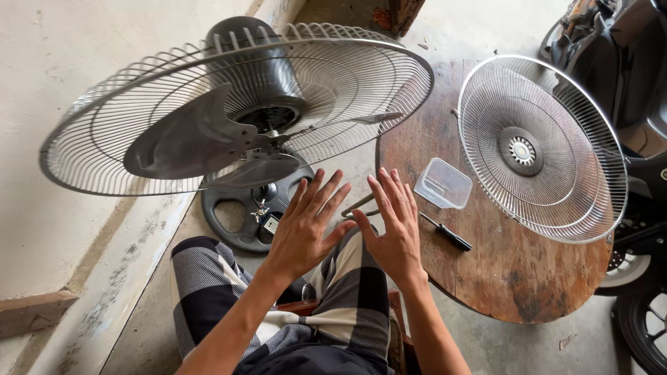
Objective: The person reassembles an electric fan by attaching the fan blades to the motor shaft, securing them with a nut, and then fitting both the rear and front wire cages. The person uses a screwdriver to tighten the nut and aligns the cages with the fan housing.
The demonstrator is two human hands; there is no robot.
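My left hand (306,226) and my right hand (394,226) are held side by side above my knees, fingers spread and empty. Just beyond them a standing fan (236,111) tilts back, its rear wire guard and dark grey blades (201,135) exposed. Its round black base (243,215) rests on the floor beneath the blades. The detached front guard (538,149) leans on a round wooden table (514,271) to the right. A black-handled screwdriver (448,232) and a clear plastic lid (443,183) lie on the table near my right hand.
A pale wall and a concrete ledge (104,278) run along the left. A parked motorbike (639,104) with its wheel (646,312) crowds the right edge. I sit on a low wooden seat (396,305), legs in checked trousers.
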